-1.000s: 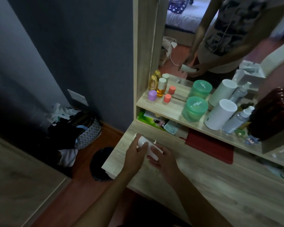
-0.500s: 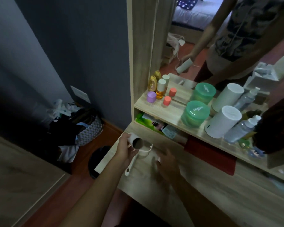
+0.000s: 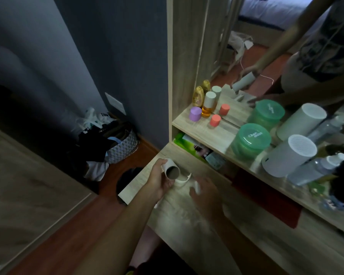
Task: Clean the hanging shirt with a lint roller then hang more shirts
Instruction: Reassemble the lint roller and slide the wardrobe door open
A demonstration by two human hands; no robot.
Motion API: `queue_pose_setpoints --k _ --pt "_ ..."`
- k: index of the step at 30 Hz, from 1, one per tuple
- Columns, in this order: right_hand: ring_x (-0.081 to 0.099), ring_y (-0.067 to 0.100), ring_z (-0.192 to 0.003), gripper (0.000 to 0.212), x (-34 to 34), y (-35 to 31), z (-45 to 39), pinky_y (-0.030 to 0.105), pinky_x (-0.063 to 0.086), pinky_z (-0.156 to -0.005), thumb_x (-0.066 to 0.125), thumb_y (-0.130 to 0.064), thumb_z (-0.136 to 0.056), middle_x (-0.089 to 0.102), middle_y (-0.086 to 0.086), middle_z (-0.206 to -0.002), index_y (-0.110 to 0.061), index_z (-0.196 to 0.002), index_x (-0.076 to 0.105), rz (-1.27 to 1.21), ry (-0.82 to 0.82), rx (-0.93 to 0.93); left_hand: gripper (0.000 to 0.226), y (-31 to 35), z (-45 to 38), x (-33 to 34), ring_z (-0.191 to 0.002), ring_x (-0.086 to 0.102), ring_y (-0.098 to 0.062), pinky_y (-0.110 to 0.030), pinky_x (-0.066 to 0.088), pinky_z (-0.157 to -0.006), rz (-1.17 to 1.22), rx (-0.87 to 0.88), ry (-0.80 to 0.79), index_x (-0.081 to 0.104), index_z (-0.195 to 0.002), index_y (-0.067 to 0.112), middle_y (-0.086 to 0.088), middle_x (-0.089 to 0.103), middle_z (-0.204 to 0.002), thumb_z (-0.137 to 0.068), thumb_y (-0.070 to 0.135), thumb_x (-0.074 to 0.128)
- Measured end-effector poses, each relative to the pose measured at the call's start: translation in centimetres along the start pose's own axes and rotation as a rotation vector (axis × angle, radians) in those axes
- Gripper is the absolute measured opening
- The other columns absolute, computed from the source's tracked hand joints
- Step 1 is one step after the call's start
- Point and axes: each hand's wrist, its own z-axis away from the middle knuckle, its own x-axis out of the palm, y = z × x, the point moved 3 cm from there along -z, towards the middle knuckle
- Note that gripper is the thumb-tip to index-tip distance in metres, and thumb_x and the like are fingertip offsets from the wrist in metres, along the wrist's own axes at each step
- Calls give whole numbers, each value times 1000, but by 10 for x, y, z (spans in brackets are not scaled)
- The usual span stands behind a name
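My left hand (image 3: 159,180) is closed around the lint roller (image 3: 172,170), a white roll whose hollow brown core faces me. It hovers over the near left corner of the wooden dressing table (image 3: 189,221). The roller's white curved handle frame (image 3: 184,179) hangs beside the roll, toward my right hand. My right hand (image 3: 206,192) lies palm down on the table just right of the roller, blurred. A small white piece (image 3: 196,186) shows at its fingertips; I cannot tell whether it is held. No shirt is in view.
A mirror (image 3: 266,46) behind the shelf reflects the person and the roller. The shelf (image 3: 205,132) carries small bottles, two green jars (image 3: 250,138), white cylinders and spray bottles. A red cloth (image 3: 270,197) lies beneath it. A basket of clothes (image 3: 119,145) and a dark bin (image 3: 127,177) stand on the floor.
Both hands held the roller a second ago. My right hand has let go and dropped to the table, while my left hand has turned the roll so that its core faces me.
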Motion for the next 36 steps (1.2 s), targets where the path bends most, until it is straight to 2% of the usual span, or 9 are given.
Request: queue_pose_setpoints --k 4,11,14,18,22,27,30,33,36 --pt "55 0 -102 38 -34 -61 9 2 38 -90 64 -32 -88 62 -6 -111 -9 -118 64 -187 267 -220 26 -5 0 8 -58 54 -17 -25 42 -53 -104 40 34 53 -94 13 -6 55 -72 -82 37 53" --pt "61 11 -109 45 -25 -68 17 -2 28 -99 74 -18 -83 67 10 -119 -8 -124 59 -117 240 -350 30 -21 4 19 -71 65 -19 -26 54 -56 -104 24 -45 56 -104 8 -8 66 -79 -91 34 47" --pt "56 10 -113 47 -22 -66 22 -4 24 -100 78 -14 -79 67 12 -120 -7 -123 60 -104 262 -327 34 -26 3 18 -70 65 -19 -26 56 -56 -88 13 -32 53 -115 9 -9 66 -82 -94 35 45" --pt "64 16 -107 31 -19 -66 29 -2 27 -99 61 -15 -91 69 10 -117 -7 -120 65 -109 310 -324 30 -30 9 21 -58 66 -17 -24 55 -51 -67 -37 -37 58 -94 7 -6 68 -64 -96 31 41" --pt "66 13 -97 25 -17 -73 37 15 48 -86 62 -12 -90 72 2 -109 -11 -114 69 -131 304 -290 35 -33 13 21 -70 62 -22 -34 52 -71 13 -73 -24 59 -88 7 -10 65 -71 -97 34 40" --pt "59 5 -96 34 -10 -60 30 15 48 -83 54 -20 -89 63 -10 -111 -18 -122 62 -291 297 -13 29 -12 9 3 -61 54 -16 -24 44 -54 81 24 71 59 -96 13 -4 62 -79 -96 38 42" --pt "59 23 -114 43 16 -48 12 28 46 -90 51 -27 -95 61 3 -126 -22 -137 47 -247 -32 263 45 4 12 -12 -64 48 -16 -27 45 -63 109 58 97 49 -133 14 -9 62 -108 -98 41 40" --pt "56 32 -120 73 56 -52 5 38 45 -97 50 -54 -91 53 11 -138 -33 -151 15 -221 -426 393 34 11 17 -30 -60 48 -17 -24 52 -62 91 73 68 50 -114 15 -8 54 -79 -99 43 36" --pt "55 34 -119 85 84 -55 5 42 45 -97 54 -64 -83 52 13 -138 -35 -150 10 -170 -479 444 39 14 24 -45 -61 48 -16 -21 44 -47 72 55 109 51 -108 10 -7 53 -80 -97 45 40"
